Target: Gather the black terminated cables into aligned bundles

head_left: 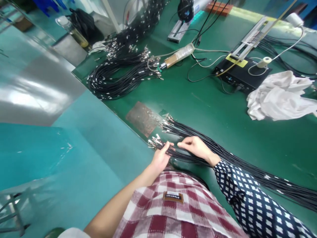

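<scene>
My left hand (162,157) is closed around a bundle of thin black cables (188,157) near the table's front edge, thumb on top. The metal-ended connectors (156,142) of that bundle stick out past my fingers to the left. Just right of it, my right hand (195,146) hovers over the cables with thumb and fingertips pinched together; whether a cable is between them is too small to tell. A second bundle of black cables (213,142) lies behind my hands and runs off to the right, its metal tips (167,124) fanned out on the green table (223,115).
A worn metal plate (142,117) lies at the left edge. Further back are a coiled cable bundle (116,77), a taped soldering-iron-like handle (180,55), and a black box (237,74) with wires. A white cloth (279,96) lies crumpled on the right.
</scene>
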A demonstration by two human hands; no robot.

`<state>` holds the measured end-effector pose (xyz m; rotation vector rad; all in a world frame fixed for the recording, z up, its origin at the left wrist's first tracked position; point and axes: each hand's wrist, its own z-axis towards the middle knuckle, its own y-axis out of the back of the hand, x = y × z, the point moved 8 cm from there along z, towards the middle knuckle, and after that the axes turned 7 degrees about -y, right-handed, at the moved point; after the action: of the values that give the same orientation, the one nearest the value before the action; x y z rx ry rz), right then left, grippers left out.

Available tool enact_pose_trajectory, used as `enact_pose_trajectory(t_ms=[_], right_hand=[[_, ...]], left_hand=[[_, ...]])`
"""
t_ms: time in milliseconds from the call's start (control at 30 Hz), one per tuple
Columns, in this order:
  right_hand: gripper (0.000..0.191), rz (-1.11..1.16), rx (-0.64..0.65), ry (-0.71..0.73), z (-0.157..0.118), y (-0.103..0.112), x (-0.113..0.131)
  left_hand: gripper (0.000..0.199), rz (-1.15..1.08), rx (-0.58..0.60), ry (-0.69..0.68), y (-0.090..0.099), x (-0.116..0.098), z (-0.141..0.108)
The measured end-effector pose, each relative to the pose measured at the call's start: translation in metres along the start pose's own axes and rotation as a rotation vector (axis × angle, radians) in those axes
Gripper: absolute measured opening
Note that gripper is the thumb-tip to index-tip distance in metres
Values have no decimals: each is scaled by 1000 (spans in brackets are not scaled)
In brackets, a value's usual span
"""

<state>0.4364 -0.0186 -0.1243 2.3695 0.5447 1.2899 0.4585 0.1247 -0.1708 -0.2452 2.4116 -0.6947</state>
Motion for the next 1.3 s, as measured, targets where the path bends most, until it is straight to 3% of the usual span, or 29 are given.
enact_pose_trajectory(t_ms=[133, 233, 333, 600, 867, 933, 1033, 1100, 1167, 1233, 1300], right_hand=[[18, -381, -374, 11, 16, 24, -4], [11, -491, -405, 31, 23, 20, -8], [9, -390, -423, 22, 21, 22, -12], [11, -35, -370, -10, 18, 26, -24], [17, 112, -454, -11, 12, 34, -23], [20, 207, -367, -37, 8, 29, -24], [25, 339, -81, -32, -1, 9, -20], [26, 318, 102, 7, -8, -4, -13], [28, 213, 183, 49, -11, -10, -8], [27, 46, 76, 61, -5, -3, -7], [21, -186, -146, 48, 6, 10, -6]], left_hand=[[23, -38, 19, -11, -3, -2, -1], [23, -52, 65, 17, -9, -2, -3], [23, -61, 73, 30, -10, -2, -4], [22, -54, 64, 40, -11, -3, -3], [21, -57, 74, 39, -12, -3, -3], [20, -74, 85, 22, -13, -4, -3], [16, -82, 117, -14, -15, -6, -2], [22, -66, 116, -7, -14, -4, -1], [20, -57, 80, 6, -10, -1, 0], [18, -51, 24, -10, -4, -2, 0], [19, -43, -7, -31, -2, -3, 0]])
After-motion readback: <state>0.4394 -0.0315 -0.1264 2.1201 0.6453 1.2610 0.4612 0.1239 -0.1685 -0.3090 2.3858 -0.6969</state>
